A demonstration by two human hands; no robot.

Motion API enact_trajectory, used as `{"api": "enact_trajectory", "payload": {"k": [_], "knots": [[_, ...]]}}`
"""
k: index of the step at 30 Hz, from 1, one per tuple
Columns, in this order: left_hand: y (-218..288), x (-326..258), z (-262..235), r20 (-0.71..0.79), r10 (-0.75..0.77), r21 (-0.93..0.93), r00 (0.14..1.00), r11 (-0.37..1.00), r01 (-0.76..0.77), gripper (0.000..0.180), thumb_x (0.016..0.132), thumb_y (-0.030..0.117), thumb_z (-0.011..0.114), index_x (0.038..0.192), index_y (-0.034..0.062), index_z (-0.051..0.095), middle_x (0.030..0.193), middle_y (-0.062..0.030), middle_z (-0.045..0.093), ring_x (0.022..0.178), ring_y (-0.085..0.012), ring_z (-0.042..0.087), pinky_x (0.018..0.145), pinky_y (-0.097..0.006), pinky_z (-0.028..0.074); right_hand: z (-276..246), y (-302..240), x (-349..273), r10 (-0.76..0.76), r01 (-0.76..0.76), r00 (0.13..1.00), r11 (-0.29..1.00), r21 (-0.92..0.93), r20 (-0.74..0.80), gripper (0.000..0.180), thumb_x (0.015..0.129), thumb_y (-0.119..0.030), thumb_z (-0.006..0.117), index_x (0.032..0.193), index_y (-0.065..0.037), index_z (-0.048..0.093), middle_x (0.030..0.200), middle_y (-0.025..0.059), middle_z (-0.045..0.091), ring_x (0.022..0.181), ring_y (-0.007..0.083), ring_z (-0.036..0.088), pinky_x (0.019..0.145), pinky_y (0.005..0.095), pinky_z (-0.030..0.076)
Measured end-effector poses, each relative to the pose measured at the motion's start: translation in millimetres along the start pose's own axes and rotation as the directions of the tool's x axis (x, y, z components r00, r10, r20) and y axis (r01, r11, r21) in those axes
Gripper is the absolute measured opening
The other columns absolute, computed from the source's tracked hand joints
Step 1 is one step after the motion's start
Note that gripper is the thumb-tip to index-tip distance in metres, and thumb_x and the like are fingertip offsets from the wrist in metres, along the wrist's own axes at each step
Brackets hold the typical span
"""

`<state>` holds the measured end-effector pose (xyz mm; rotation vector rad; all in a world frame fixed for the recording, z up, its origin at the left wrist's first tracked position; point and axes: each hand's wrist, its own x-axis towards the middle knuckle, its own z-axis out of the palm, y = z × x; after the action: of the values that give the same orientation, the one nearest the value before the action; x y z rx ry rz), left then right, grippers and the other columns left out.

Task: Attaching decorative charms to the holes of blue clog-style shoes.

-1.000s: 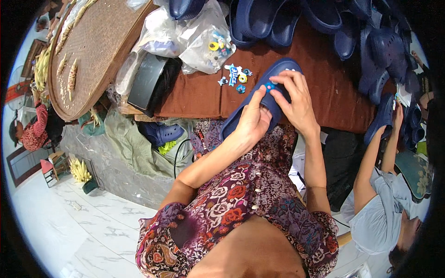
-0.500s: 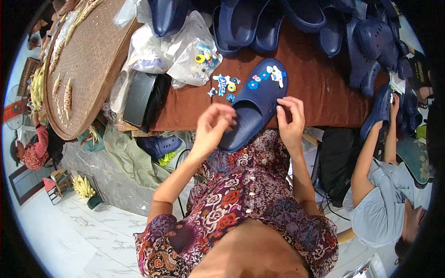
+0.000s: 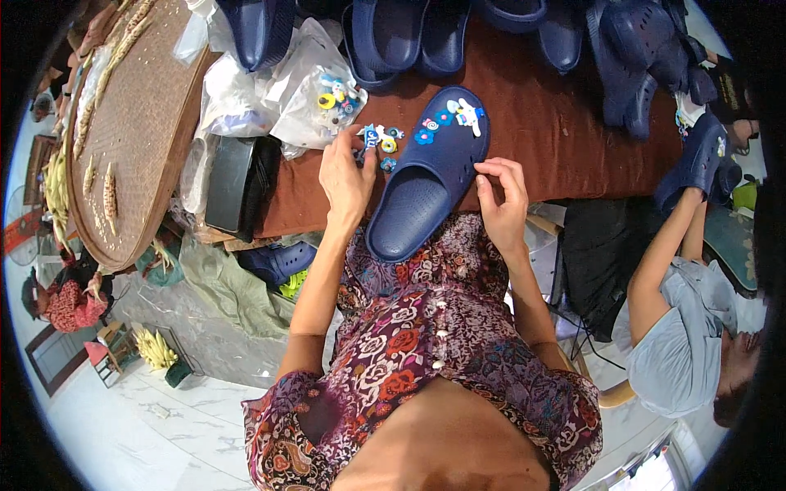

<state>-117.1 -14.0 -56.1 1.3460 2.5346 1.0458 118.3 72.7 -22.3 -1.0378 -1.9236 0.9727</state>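
Note:
A navy clog [image 3: 422, 184] lies toe away from me at the table's near edge. Its toe carries blue flower charms [image 3: 425, 132] and a white character charm [image 3: 468, 116]. My left hand [image 3: 345, 176] is left of it, thumb and fingers closed round a blue banner-shaped shoe charm [image 3: 371, 137], partly hidden by the fingers. Beside that lie a yellow-and-white charm [image 3: 389, 145] and a small blue charm [image 3: 388, 164]. My right hand [image 3: 503, 200] steadies the clog's right side, thumb and bent fingertips against its edge.
Bags of charms [image 3: 323, 98] and a black case [image 3: 237, 184] stand left on the brown cloth [image 3: 540, 147]. More navy clogs [image 3: 389, 37] line the far side. A woven tray [image 3: 143, 123] with corn is far left. At right, another person's hands hold a clog [image 3: 696, 159].
My left hand has moved away from the clog's heel opening, forward and left to the loose charms. My right hand stays at the clog's side. The view has shifted slightly.

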Motion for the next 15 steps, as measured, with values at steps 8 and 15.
{"api": "enact_trajectory", "payload": {"k": [8,15], "knots": [[32,1,-30,0.069,-0.169,-0.347,0.983,0.920,0.183,0.023,0.082,0.001,0.070,0.104,0.0046,0.067,0.084,-0.0003,0.066,0.077,-0.0093,0.060,0.071,-0.025,0.049,-2,-17,12,0.003,-0.005,0.999,0.997,0.078,0.034,0.015,0.088,-0.002,0.065,0.103,-0.002,0.067,0.108,0.0086,0.057,0.088,0.0134,0.062,0.069,0.0238,0.053],[103,-15,-67,0.382,0.114,-0.623,0.917,0.764,0.164,0.024,0.081,-0.002,0.071,0.105,0.0008,0.068,0.090,-0.0015,0.065,0.082,-0.0071,0.059,0.074,-0.022,0.048,5,-46,9,0.040,-0.119,0.979,0.911,0.395,0.202,0.020,0.088,-0.005,0.069,0.105,0.001,0.062,0.100,0.0059,0.063,0.092,0.0128,0.062,0.082,0.0255,0.049]]}}
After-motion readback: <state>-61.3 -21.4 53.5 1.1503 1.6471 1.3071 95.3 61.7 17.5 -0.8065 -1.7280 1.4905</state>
